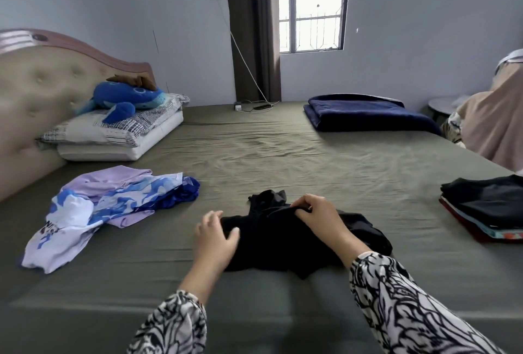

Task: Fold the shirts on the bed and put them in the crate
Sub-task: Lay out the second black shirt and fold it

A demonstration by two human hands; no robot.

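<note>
A black shirt (283, 237) lies crumpled on the olive-green bed sheet (254, 155) in front of me. My left hand (216, 236) holds its left edge between thumb and fingers. My right hand (317, 210) pinches a fold of the fabric near the shirt's top. To the left lies a loose pile of shirts (113, 206) in lilac, white and blue print. At the right edge sits a stack of folded dark shirts (486, 206). No crate is in view.
Pillows with a blue plush toy (127, 101) lie against the headboard at the far left. A folded navy blanket (365, 114) rests at the far right of the bed. A charger and cable (249, 106) lie by the wall under the window.
</note>
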